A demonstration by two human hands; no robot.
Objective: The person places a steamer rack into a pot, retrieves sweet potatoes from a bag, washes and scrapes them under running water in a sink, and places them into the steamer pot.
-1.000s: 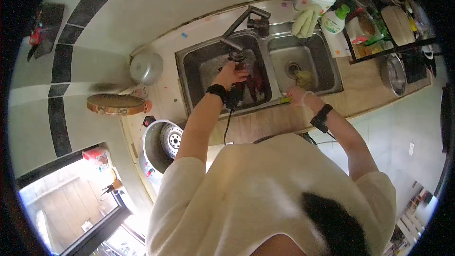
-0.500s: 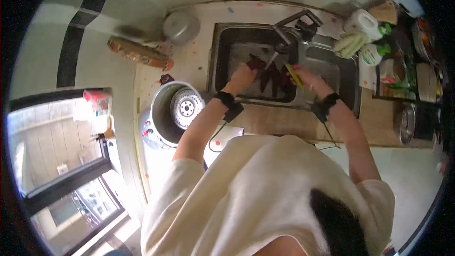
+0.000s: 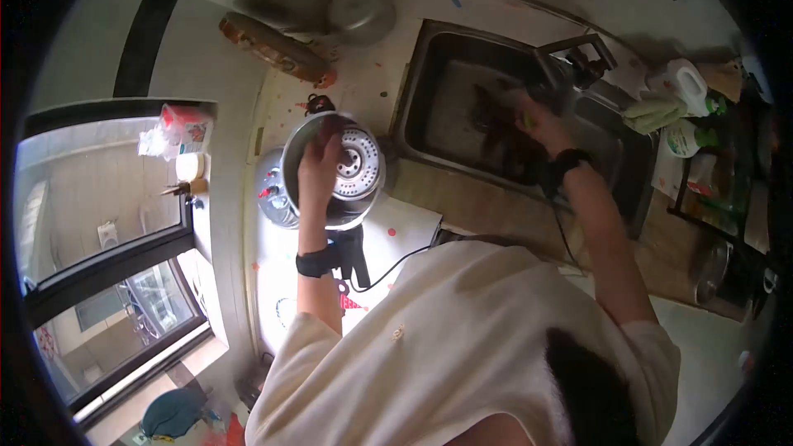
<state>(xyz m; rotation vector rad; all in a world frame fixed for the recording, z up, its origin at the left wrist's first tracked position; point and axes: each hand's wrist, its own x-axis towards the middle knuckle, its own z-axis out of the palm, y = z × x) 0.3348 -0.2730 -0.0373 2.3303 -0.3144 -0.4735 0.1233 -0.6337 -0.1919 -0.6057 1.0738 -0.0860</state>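
Note:
My left hand (image 3: 316,167) reaches over the rim of a metal pot (image 3: 291,157). Its fingers are closed on a dark reddish piece (image 3: 332,126), blurred against the pot's inside. A round perforated metal plate (image 3: 369,167) shows within the pot. Over the sink (image 3: 442,74), my right hand (image 3: 541,125) is closed around a slim yellow-green tool (image 3: 529,120), mostly hidden by the fingers. Below that hand, several long dark reddish pieces (image 3: 502,144) lie on the sink bottom; their kind is unclear.
A faucet (image 3: 582,62) stands behind the sink. Bottles (image 3: 686,139) and a light green cloth (image 3: 652,113) are at the right. Left of the sink are a translucent lid-like bowl (image 3: 362,12) and a long brown package (image 3: 277,49). A window (image 3: 107,190) is at far left.
My left hand has gone from the sink to the pot on the left, carrying a dark reddish piece. My right hand stays over the sink with the yellow-green tool. The view has shifted and turned.

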